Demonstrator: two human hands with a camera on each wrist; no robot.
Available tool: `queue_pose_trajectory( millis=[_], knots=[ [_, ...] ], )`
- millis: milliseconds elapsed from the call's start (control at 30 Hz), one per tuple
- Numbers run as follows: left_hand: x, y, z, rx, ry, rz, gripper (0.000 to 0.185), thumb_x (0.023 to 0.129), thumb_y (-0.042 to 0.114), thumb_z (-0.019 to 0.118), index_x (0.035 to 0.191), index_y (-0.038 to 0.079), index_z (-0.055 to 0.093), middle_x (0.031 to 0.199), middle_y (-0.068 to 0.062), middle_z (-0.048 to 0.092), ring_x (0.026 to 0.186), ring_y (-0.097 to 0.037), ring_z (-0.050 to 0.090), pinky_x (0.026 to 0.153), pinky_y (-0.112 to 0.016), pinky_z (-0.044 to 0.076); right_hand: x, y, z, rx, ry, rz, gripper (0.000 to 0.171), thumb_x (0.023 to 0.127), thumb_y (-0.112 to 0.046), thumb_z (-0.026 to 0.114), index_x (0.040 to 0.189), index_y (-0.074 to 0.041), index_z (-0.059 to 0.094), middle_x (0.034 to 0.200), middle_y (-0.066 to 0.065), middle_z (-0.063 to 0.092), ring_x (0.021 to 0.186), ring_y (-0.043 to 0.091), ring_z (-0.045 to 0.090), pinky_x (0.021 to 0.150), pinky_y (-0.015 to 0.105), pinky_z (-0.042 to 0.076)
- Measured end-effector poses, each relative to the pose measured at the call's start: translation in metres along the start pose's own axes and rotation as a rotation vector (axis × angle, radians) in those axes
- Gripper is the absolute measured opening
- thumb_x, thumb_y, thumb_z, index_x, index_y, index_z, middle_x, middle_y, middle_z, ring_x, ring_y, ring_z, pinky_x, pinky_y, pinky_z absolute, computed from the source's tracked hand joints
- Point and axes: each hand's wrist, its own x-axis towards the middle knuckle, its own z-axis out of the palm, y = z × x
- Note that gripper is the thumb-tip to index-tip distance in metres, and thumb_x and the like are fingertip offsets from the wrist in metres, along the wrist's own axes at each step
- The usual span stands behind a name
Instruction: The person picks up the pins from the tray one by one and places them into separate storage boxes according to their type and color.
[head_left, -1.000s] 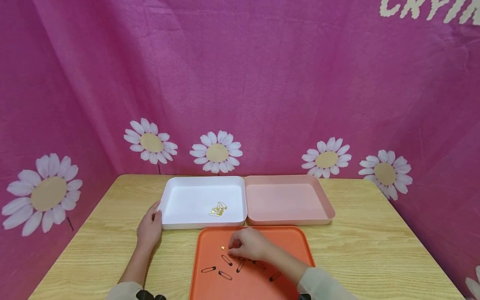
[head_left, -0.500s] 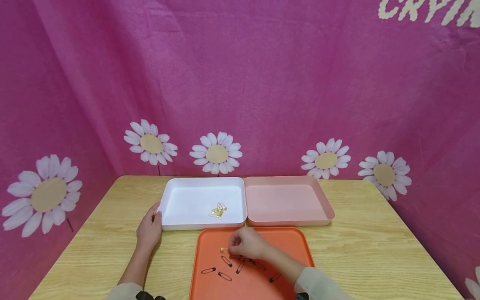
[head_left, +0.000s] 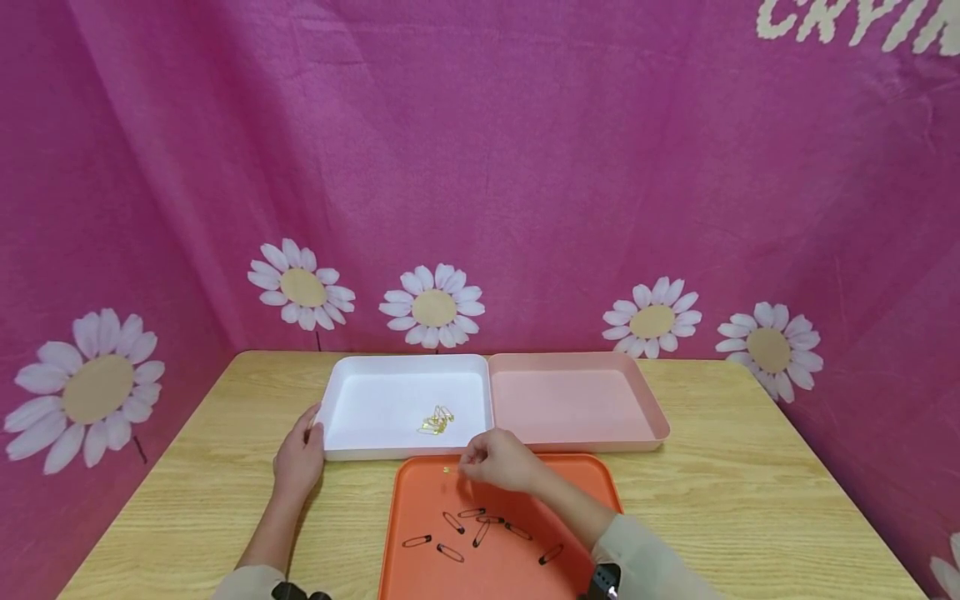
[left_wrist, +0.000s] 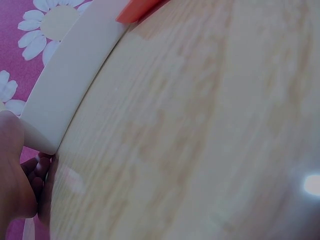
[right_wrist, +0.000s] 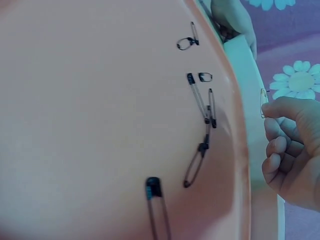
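My right hand [head_left: 501, 461] pinches a gold safety pin [right_wrist: 263, 102] between thumb and fingertip, above the far part of the orange tray [head_left: 592, 475]. In the right wrist view its other fingers are curled in. My left hand [head_left: 299, 460] grips the left side of the white tray [head_left: 367, 408] near its front corner. From the left wrist, that hand [left_wrist: 20, 175] shows at the corner with fingers bent. Several gold safety pins [head_left: 435, 421] lie heaped inside the white tray. Several black safety pins [head_left: 451, 552] are scattered over the orange tray.
A pink tray [head_left: 570, 400] stands against the right side of the white one, with bare floor showing. All three trays sit on a wooden table [head_left: 750, 467]. Behind it and at the sides hangs a magenta cloth [head_left: 480, 167] with daisies.
My right hand has lifted the gold safety pin and moved away from me towards the white tray, uncovering black pins beneath. The left hand has stayed put.
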Motion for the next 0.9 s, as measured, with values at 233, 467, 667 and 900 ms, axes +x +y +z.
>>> queue_pose_trajectory(
  millis=[233, 467, 667, 900],
  knots=[
    [0.001, -0.001, 0.000, 0.000, 0.011, 0.003, 0.049, 0.101, 0.031, 0.026, 0.147, 0.016, 0.030, 0.138, -0.025, 0.043, 0.132, -0.041, 0.034, 0.109, -0.059, 0.018, 0.009, -0.004, -0.006, -0.021, 0.030, 0.010, 0.008, 0.083, -0.014, 0.068, 0.079, -0.007, 0.070, 0.061, -0.006, 0.051, 0.056, 0.007, 0.042, 0.049, 0.018, 0.035],
    [0.002, -0.002, 0.000, 0.032, 0.039, 0.024, 0.047, 0.101, 0.028, 0.028, 0.145, 0.013, 0.034, 0.127, -0.026, 0.052, 0.123, -0.041, 0.044, 0.105, -0.058, 0.025, 0.021, -0.009, -0.010, -0.047, 0.064, -0.007, 0.007, 0.082, -0.012, 0.068, 0.077, -0.006, 0.070, 0.056, -0.007, 0.046, 0.052, 0.006, 0.039, 0.048, 0.018, 0.032],
    [0.002, -0.001, 0.000, 0.033, 0.029, 0.024, 0.047, 0.101, 0.028, 0.027, 0.145, 0.013, 0.033, 0.132, -0.027, 0.049, 0.126, -0.042, 0.041, 0.106, -0.059, 0.023, 0.028, -0.014, -0.013, -0.049, 0.087, 0.020, 0.009, 0.082, -0.013, 0.068, 0.077, -0.007, 0.069, 0.055, -0.007, 0.044, 0.050, 0.007, 0.038, 0.046, 0.019, 0.030],
    [0.003, -0.002, 0.000, 0.025, 0.021, 0.020, 0.047, 0.101, 0.028, 0.027, 0.145, 0.013, 0.032, 0.133, -0.026, 0.047, 0.128, -0.042, 0.039, 0.106, -0.059, 0.022, 0.040, -0.013, -0.015, -0.041, 0.112, 0.023, 0.009, 0.082, -0.014, 0.068, 0.078, -0.006, 0.070, 0.055, -0.006, 0.047, 0.050, 0.006, 0.041, 0.047, 0.019, 0.032]
  ],
)
